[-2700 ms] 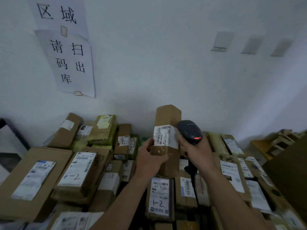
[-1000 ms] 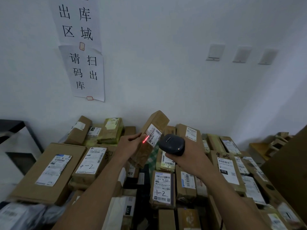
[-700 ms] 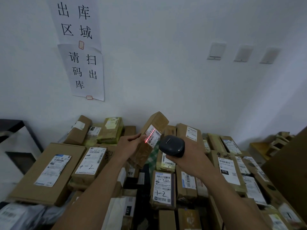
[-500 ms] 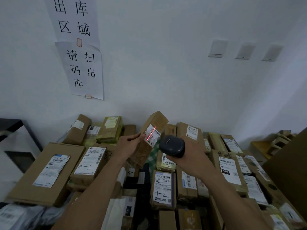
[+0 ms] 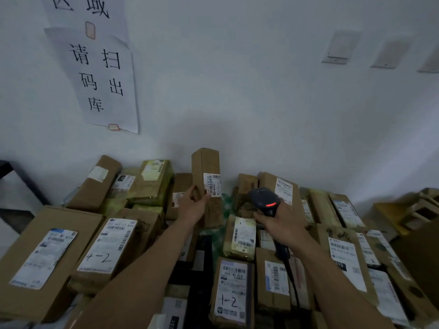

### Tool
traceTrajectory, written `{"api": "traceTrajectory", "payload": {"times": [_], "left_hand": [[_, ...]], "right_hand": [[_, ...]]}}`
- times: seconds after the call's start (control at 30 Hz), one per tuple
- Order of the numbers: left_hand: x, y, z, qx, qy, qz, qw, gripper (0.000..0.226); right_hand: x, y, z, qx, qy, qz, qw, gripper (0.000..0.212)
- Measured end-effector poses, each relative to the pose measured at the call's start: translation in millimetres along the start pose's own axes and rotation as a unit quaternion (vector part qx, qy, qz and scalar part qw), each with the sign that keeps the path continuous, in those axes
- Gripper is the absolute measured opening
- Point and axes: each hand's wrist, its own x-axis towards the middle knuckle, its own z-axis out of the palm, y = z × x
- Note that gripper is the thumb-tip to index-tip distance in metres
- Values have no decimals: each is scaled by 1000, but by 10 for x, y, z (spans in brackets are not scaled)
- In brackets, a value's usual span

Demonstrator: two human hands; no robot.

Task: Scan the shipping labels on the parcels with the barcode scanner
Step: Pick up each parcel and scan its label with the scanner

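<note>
The left hand (image 5: 193,206) grips a tall sealed box (image 5: 206,162) upright amid the pile of parcels (image 5: 114,245), its label (image 5: 212,185) on the near face. The right hand (image 5: 282,223) curls round the scanner (image 5: 263,199) just right of the box, apart from it, red light lit. The pile lies against a white wall (image 5: 237,91) bearing a paper sign (image 5: 104,79); what carries it is hidden.
</note>
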Motion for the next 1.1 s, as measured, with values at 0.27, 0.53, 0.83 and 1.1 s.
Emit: {"api": "traceTrajectory", "payload": {"times": [0.27, 0.53, 0.83, 1.1], "left_hand": [[882, -505, 583, 56, -61, -66, 994, 48], [1442, -1146, 940, 28, -112, -164, 980, 38], [1459, -1370, 1051, 44, -140, -155, 977, 30], [1265, -1388, 803, 163, -141, -26, 976, 30]], "right_hand": [[669, 589, 270, 41, 3, 89, 995, 40], [960, 882, 371, 42, -31, 138, 989, 39], [974, 995, 381, 49, -33, 153, 986, 37], [887, 825, 453, 51, -77, 127, 988, 34]]}}
